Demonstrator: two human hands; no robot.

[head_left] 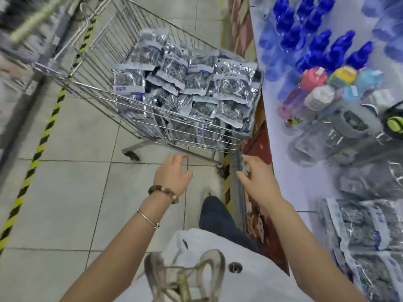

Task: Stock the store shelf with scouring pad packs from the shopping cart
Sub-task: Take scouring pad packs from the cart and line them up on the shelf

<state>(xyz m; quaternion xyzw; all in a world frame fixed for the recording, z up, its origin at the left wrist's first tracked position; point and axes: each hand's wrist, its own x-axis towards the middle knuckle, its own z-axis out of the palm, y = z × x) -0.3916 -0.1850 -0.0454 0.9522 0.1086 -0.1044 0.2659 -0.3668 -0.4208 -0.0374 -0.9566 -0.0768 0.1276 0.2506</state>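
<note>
Packs (185, 83) piled in cart (93, 79), straight ahead of both grips, beyond its near rim. Left grip (172, 173) and right grip (257, 177) empty, fingers spread, about equally near; shelf (305, 188) lies right.

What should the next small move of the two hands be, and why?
Probably the left hand and right hand should reach forward over the shopping cart rim and grip a scouring pad pack from the top of the heap. Both are empty, fingers relaxed, short of the cart, which is full; only a few packs lie on the shelf.
</note>
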